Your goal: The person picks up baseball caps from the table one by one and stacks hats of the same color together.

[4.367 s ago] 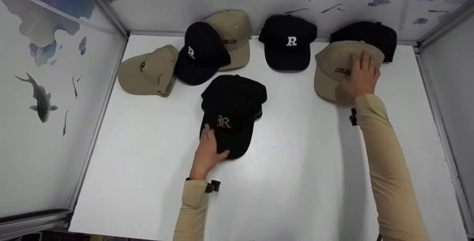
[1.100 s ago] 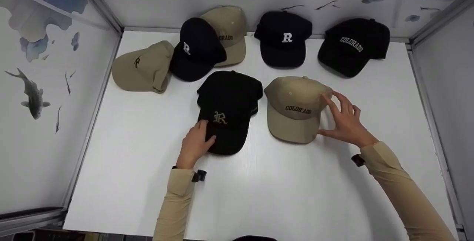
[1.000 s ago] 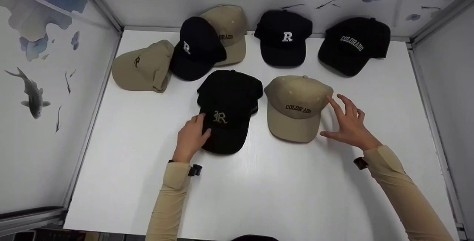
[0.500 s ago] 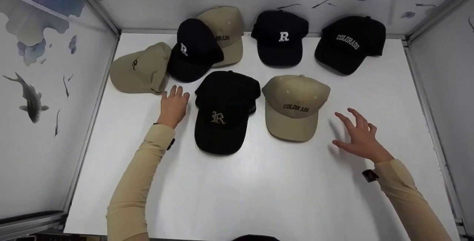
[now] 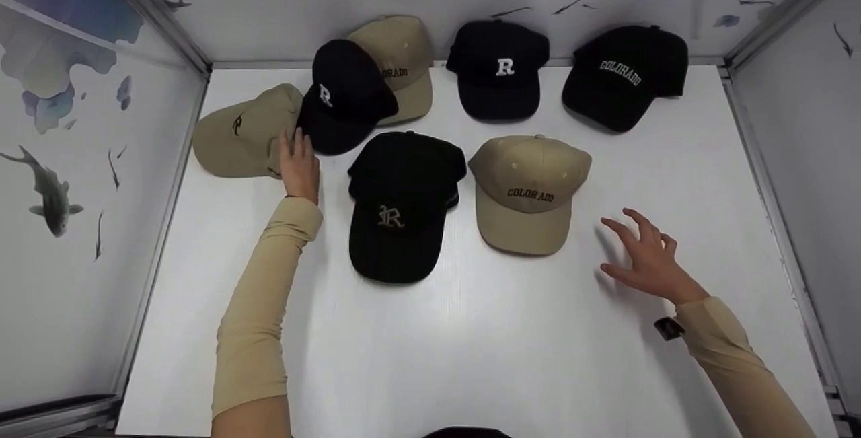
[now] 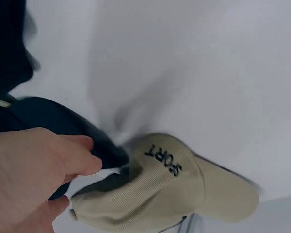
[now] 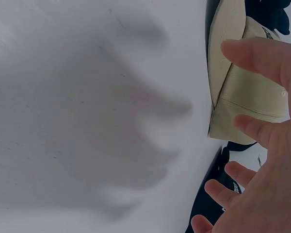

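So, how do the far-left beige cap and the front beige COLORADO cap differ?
The far-left beige cap aims its brim left; the front beige COLORADO cap aims its brim toward the person. The former bears a dark R, the latter dark COLORADO lettering. The former looks creased at the back, the latter's crown fuller. Both are beige baseball caps.
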### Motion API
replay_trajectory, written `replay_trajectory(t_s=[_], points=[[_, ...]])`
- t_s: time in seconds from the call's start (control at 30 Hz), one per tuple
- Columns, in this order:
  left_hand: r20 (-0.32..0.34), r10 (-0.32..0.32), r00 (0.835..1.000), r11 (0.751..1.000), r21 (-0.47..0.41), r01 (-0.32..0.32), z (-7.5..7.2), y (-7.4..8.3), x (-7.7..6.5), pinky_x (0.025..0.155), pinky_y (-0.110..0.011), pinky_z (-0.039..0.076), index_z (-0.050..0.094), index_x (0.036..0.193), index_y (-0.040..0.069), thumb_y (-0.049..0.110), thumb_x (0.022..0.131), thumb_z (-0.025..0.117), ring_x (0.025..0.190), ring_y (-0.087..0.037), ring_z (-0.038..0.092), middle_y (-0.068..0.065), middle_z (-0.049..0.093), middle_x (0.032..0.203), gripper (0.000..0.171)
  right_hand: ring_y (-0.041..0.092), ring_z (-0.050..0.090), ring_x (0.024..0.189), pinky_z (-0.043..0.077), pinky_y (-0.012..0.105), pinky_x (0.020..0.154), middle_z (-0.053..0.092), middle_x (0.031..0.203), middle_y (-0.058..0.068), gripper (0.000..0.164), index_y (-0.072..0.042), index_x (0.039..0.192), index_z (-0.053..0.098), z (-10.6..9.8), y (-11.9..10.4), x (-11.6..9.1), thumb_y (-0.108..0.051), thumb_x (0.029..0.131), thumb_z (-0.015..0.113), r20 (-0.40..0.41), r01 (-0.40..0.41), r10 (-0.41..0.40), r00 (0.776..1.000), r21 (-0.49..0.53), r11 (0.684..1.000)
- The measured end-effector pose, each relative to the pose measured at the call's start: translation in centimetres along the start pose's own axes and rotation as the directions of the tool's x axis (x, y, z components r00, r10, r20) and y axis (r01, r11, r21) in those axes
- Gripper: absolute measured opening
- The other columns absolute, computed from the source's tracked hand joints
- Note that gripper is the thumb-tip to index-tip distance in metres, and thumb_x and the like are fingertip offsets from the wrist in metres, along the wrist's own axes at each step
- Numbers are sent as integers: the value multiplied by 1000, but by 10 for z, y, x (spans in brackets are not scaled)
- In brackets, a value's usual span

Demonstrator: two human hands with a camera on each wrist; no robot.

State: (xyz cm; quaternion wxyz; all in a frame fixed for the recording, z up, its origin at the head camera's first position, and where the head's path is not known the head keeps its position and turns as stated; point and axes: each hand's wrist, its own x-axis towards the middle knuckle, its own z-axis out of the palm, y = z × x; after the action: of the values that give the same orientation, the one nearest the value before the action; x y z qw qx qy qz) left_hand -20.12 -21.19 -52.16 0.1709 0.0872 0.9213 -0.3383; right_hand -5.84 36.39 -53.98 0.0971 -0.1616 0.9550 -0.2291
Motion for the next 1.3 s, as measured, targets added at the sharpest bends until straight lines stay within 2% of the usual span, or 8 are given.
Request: replay_trajectory(t_s=[0.13,0.27,0.57,0.73,0.9,1.13,1.2,1.3], points=[[-6,-1,1000,993,120,2,4,-10,10,111,-58,-3,37,149,8,26,99,54,144,-38,6,-16,20,157,56,57,22,127,14,72,87,19,147,27,71,-11,142,39,1,1,-4,-23,82,76,-15,-7,7,1000,3,1000],[-89,44,995,976,216,-24,12,-21,15,110,-59,4,47,142,4,19,100,53,141,-39,17,-18,33,151,46,56,23,127,14,72,86,20,146,27,68,-11,141,40,1,1,-8,-23,83,74,-10,-10,10,1000,8,1000],[-297,139,945,967,247,-64,25,-31,14,107,-56,19,72,107,3,-3,93,58,124,-41,37,-19,55,126,21,56,21,128,15,73,86,22,146,28,64,-11,139,43,4,-1,-10,-22,84,74,0,-9,9,1000,18,1000],[-419,158,894,983,155,-101,23,-23,10,107,-52,21,73,101,0,-1,94,56,120,-38,42,-19,62,118,18,56,21,127,16,73,85,23,145,28,63,-10,138,43,7,1,-12,-20,83,74,-18,2,-2,1000,26,1000],[-532,199,823,977,41,-209,22,-15,3,105,-51,25,71,86,4,-3,92,59,113,-35,47,-18,63,107,15,57,21,126,16,72,85,23,144,28,63,-10,137,44,10,1,-14,-19,83,74,-20,0,1,1000,53,999],[-692,263,672,928,-10,-374,17,-11,-10,104,-49,31,68,78,4,-3,85,64,107,-35,49,-16,61,95,11,55,22,127,17,71,85,24,145,26,62,-11,137,44,14,-1,-12,-19,84,74,-14,0,2,1000,87,996],[-700,279,657,910,-25,-414,11,-12,-13,103,-49,32,67,81,3,-2,86,64,109,-35,49,-16,60,99,8,56,24,126,17,71,84,25,145,26,61,-12,137,45,14,-2,-11,-20,84,74,-23,10,-8,1000,85,996],[-667,281,690,904,-56,-423,-1,-17,-14,104,-48,32,67,91,3,-1,88,64,117,-34,46,-15,59,110,6,56,25,125,19,70,84,26,144,26,61,-12,136,45,15,-4,-10,-20,83,75,-36,27,-24,999,79,997]])
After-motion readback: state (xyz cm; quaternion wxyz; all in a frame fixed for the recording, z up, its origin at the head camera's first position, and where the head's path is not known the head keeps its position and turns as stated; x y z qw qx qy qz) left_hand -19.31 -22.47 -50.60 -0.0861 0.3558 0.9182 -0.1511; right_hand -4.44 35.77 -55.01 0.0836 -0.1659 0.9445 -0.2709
